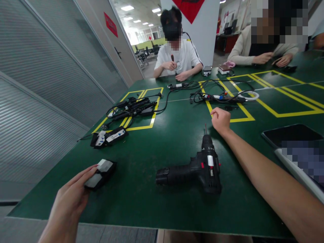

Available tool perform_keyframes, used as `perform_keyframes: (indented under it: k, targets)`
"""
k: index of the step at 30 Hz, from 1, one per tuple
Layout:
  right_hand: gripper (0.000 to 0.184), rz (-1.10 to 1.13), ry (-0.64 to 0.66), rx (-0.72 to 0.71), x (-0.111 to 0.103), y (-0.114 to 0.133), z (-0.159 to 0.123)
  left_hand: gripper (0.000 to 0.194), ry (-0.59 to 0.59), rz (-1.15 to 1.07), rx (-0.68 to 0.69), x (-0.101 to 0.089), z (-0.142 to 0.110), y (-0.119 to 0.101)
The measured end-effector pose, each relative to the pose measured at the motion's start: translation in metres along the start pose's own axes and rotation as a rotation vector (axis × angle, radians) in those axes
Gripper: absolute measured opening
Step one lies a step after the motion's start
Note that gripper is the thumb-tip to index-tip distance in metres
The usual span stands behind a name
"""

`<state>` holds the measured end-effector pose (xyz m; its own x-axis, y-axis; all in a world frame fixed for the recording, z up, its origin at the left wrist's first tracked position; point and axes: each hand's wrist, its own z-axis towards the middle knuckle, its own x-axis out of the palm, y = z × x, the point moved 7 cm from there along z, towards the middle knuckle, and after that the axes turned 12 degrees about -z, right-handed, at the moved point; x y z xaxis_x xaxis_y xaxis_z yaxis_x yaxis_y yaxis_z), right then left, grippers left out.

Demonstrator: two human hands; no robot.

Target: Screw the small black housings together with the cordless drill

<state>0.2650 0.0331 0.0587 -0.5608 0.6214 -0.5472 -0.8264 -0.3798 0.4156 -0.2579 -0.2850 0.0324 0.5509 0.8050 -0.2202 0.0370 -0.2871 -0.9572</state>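
Observation:
My left hand (76,187) grips a small black box-like piece with light grey patches on top (102,173), held at the table's left front. My right hand (221,119) is closed, fingers curled, by the edge of a yellow taped rectangle; what it holds, if anything, is hidden. Just left of my right forearm lies a black cordless drill (194,168) on its side, its thin bit pointing away from me. Beyond my left hand are two similar black pieces with white and blue patches (108,136).
Black cables and dark slim devices (135,108) lie in a taped area at left. More cables and a white ring (249,96) are farther right. A phone (295,135) rests at the right. Two people sit across the green table (141,202), one holding a screwdriver (172,60).

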Motion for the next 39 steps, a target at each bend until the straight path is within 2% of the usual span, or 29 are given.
perform_keyframes:
  k: [2, 4, 8, 11, 14, 16, 19, 22, 26, 30, 34, 37, 39]
  targets:
    - [0.029, 0.007, 0.048, 0.18, 0.01, -0.026, -0.005, 0.021, 0.074, -0.089, -0.042, 0.029, -0.005, -0.006]
    - [0.03, 0.03, 0.063, 0.243, 0.014, -0.034, -0.008, 0.025, 0.171, -0.092, -0.085, 0.07, -0.012, -0.012]
    - [0.029, 0.035, 0.146, 0.145, 0.019, -0.02, -0.008, 0.039, 0.538, -0.133, -0.08, 0.182, -0.034, -0.033]
    - [0.03, -0.008, 0.191, 0.067, 0.018, -0.01, -0.01, 0.042, 0.793, -0.119, 0.016, 0.265, -0.055, -0.05]
    - [0.032, -0.035, 0.211, 0.069, 0.018, -0.01, -0.012, 0.039, 1.045, -0.055, 0.108, 0.337, -0.076, -0.064]
    - [0.032, -0.039, 0.213, 0.087, 0.018, -0.012, -0.012, 0.04, 1.2, -0.014, 0.095, 0.375, -0.088, -0.067]
    - [0.032, -0.047, 0.22, 0.093, 0.018, -0.013, -0.012, 0.041, 1.279, -0.01, 0.166, 0.415, -0.095, -0.076]
    - [0.033, -0.055, 0.24, 0.086, 0.019, -0.012, -0.012, 0.042, 1.286, -0.003, 0.251, 0.437, -0.094, -0.083]
    - [0.033, -0.06, 0.266, 0.083, 0.021, -0.01, -0.011, 0.043, 1.279, 0.042, 0.303, 0.448, -0.088, -0.087]
    - [0.033, -0.073, 0.289, 0.085, 0.022, -0.008, -0.011, 0.044, 1.226, 0.091, 0.375, 0.443, -0.088, -0.087]
    - [0.032, -0.077, 0.289, 0.082, 0.019, -0.007, -0.013, 0.044, 1.19, 0.033, 0.406, 0.434, -0.095, -0.083]
    - [0.032, -0.058, 0.261, 0.091, 0.012, -0.001, -0.01, 0.041, 1.157, -0.015, 0.48, 0.429, -0.101, -0.084]
    - [0.031, -0.041, 0.232, 0.094, 0.001, 0.012, -0.004, 0.039, 1.128, -0.022, 0.536, 0.428, -0.103, -0.086]
